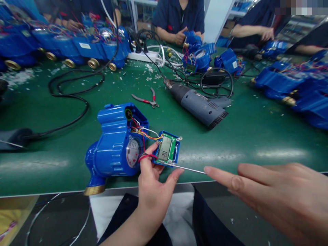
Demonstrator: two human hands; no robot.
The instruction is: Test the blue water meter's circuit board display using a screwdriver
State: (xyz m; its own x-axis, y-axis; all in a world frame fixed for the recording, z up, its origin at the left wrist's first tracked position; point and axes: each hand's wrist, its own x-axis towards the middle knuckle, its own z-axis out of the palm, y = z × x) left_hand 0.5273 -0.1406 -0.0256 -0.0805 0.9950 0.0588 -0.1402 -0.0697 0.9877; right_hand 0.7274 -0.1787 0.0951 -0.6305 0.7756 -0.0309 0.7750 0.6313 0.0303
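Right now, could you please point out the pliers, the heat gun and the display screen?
Pliers (153,103), head view: the pivot.
Heat gun (196,104), head view: its grey body.
Display screen (165,147), head view: its face.

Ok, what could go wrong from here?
Three risks:
1. The thin metal rod in the right hand meets the circuit board near the left hand's thumb; a slip could scratch the board or jab the thumb.
2. Thin wires join the board to the blue meter; a tug might strain them.
3. The meter's brass end is at the table's front edge; a knock could tip it.
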